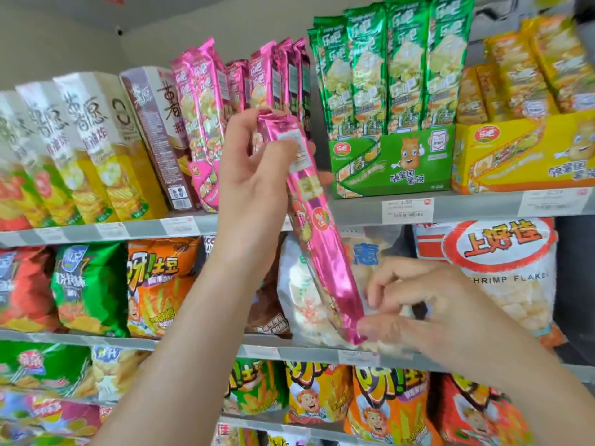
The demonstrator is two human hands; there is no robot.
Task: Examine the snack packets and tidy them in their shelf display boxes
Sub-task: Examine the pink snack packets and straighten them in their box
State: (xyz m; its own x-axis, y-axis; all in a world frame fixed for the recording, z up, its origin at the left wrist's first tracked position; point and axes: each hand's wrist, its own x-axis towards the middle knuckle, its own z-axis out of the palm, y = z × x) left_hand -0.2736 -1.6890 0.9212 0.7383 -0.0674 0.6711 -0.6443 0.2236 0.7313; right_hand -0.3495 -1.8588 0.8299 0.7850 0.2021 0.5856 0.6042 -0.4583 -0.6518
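- Left hand (254,162) is up high, fingers and thumb curled round the top end of a long slim glossy pink foil snack packet (322,249), its printed label panel turned toward the camera
- Right hand (418,307) sits lower and off to the right, thumb and fingertips pinching the packet's crimped bottom seal, so both hands are clamped on the one packet, well apart from each other, one at each end
- The packet hangs slanted between them, top leaning left toward the shelf, bottom angled out to the right; it's held in front of the shelves and sits in no box
- This reads as the examine step: packet out of its display, being looked over at the label end
- Just behind the left hand stands the pink cardboard display box (206,185), with matching upright pink foil packets (199,101) in it; that looks like this packet's home
- Next move, as I judge it: tip the packet upright, lift it over the box's front lip and slide it down bottom-first among the others, with the right hand letting go of the seal as the bottom goes in
- Whether there's a free slot right behind the left hand I can't tell, since hand and packet cover that part of the box
- Further right on the same grey metal shelf (476,206), a green cardboard display box (392,165) holds a neat row of tall green foil packets (402,66), and beside it sits a yellow cardboard display box (521,156); neither hand touches these
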